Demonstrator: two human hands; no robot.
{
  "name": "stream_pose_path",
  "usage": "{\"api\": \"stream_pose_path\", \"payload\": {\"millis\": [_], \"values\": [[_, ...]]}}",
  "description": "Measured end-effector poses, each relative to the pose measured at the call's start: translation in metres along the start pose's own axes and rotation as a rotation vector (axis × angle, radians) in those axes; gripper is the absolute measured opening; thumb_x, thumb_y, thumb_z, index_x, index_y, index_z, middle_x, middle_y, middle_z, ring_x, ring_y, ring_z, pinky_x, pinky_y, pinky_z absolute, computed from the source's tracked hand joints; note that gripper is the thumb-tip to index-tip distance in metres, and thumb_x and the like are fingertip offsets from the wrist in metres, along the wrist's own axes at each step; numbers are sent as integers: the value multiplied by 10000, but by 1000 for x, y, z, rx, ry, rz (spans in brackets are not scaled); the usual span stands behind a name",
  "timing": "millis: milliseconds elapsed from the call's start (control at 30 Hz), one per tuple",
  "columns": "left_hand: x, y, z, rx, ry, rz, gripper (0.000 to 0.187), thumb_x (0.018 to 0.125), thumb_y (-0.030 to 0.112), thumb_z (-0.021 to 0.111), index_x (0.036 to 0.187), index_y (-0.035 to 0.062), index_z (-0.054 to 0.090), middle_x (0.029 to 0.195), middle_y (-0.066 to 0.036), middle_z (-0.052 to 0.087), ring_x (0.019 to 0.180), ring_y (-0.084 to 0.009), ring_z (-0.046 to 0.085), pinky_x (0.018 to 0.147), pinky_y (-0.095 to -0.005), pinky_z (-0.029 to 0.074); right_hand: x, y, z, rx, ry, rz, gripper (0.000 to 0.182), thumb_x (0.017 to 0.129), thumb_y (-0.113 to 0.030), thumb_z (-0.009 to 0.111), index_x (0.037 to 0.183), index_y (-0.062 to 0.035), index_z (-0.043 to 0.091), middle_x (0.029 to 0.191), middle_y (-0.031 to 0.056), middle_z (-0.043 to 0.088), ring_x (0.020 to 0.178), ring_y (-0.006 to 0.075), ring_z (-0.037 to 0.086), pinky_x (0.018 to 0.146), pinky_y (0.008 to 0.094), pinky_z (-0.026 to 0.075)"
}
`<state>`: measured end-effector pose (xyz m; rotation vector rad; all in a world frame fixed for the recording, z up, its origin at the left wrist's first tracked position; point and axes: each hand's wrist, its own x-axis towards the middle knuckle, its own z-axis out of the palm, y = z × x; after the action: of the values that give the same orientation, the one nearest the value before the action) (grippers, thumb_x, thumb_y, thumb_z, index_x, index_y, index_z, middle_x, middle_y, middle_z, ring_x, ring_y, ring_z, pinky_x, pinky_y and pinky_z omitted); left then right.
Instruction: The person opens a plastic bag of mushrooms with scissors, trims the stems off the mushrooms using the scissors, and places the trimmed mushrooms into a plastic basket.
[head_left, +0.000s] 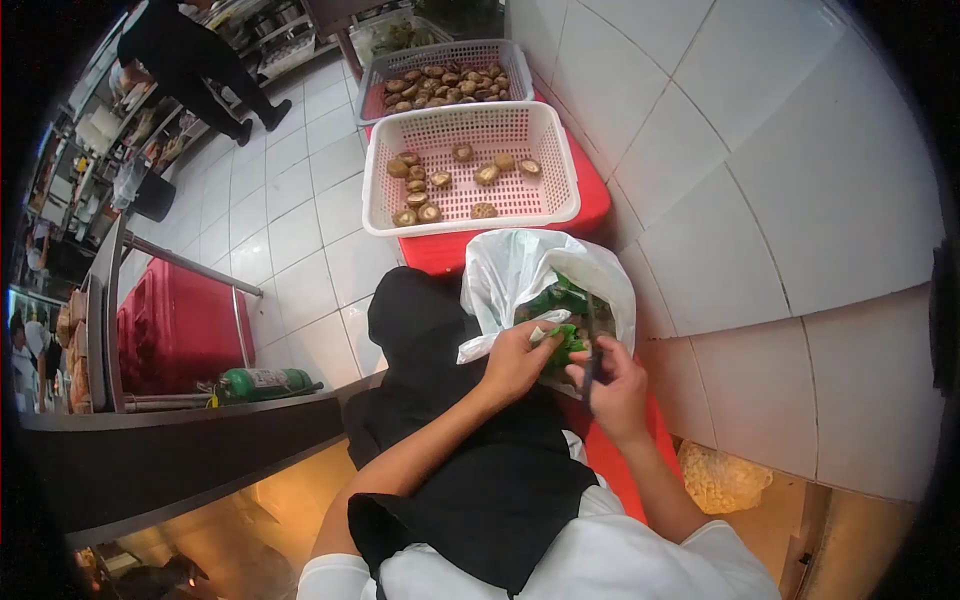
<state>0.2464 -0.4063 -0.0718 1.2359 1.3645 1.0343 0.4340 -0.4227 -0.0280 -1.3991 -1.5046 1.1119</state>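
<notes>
My left hand [518,362] is closed on a leafy green [568,346], with a pale bit showing at the fingertips. In my right hand [617,388] is a dark knife [591,362], its blade pointing away from me beside the leaves. Both hands are over the mouth of a white plastic bag [500,265] that stands between my knees and the tiled wall. More dark green leaves [563,294] and brownish pieces lie inside the bag.
Beyond the bag, a white basket [375,195] with several mushrooms [487,175] rests on a red surface [594,190]. A grey basket [522,75] of mushrooms is behind it. To the left are a green bottle [262,384] and a red bin [170,325]. A person [185,60] stands far left.
</notes>
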Motion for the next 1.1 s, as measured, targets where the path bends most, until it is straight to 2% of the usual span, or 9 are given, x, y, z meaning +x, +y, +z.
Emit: {"api": "stream_pose_path", "payload": {"millis": [300,400,500,600,700,800,900,1000,1100], "values": [[4,12,0,-42,76,-46,213,1036,173,655,1048,-29,722,833,-100,705,759,-152,651,682,-340,508,15,8,34,-409,166,-226,446,811,-94,813,1225,-70,649,919,174,744,817,353,746,720,428,567],[4,18,1,22,136,-8,228,1040,170,634,1027,-44,709,850,-152,709,766,-205,665,706,-364,509,19,8,33,-463,136,-383,470,779,-57,779,1232,-74,655,934,173,742,828,371,738,739,444,573],[7,11,2,59,207,49,244,1017,201,619,992,-21,720,875,-251,703,794,-393,703,709,-469,510,13,10,32,-522,74,-477,504,746,-22,742,1241,-73,657,967,177,747,859,380,737,763,458,578],[8,13,-1,24,195,6,249,1014,196,611,996,-26,721,891,-272,704,821,-434,695,723,-489,507,8,12,34,-543,45,-490,518,731,-4,722,1241,-70,660,985,178,749,889,378,741,782,457,582],[8,1,-1,-32,145,-77,269,1040,215,637,1001,-41,705,812,-164,697,764,-196,637,713,-387,497,7,11,37,-508,70,-470,505,740,15,711,1236,-65,660,971,170,744,897,369,745,791,446,587],[6,3,0,-54,173,-77,241,1022,199,648,1006,-32,714,808,-158,695,757,-170,619,707,-388,494,8,8,37,-438,92,-397,489,748,43,696,1224,-65,659,941,153,735,884,349,749,788,426,587],[5,-3,2,43,203,15,195,997,154,640,1036,-13,733,831,-175,721,769,-217,681,716,-399,511,14,0,41,-341,59,-260,470,754,59,687,1205,-71,662,915,137,726,848,323,746,766,401,581],[12,-5,0,105,194,81,213,984,131,554,994,-12,712,899,-297,683,897,-498,671,765,-546,504,18,4,43,-251,36,-185,449,751,62,680,1177,-80,673,903,130,719,822,305,735,746,385,570],[49,-20,-18,254,398,27,240,1013,222,577,1003,35,727,905,-307,676,896,-524,654,755,-572,495,1,9,44,-211,-29,-207,440,751,61,680,1167,-84,689,901,129,718,807,283,728,743,368,566]]}}
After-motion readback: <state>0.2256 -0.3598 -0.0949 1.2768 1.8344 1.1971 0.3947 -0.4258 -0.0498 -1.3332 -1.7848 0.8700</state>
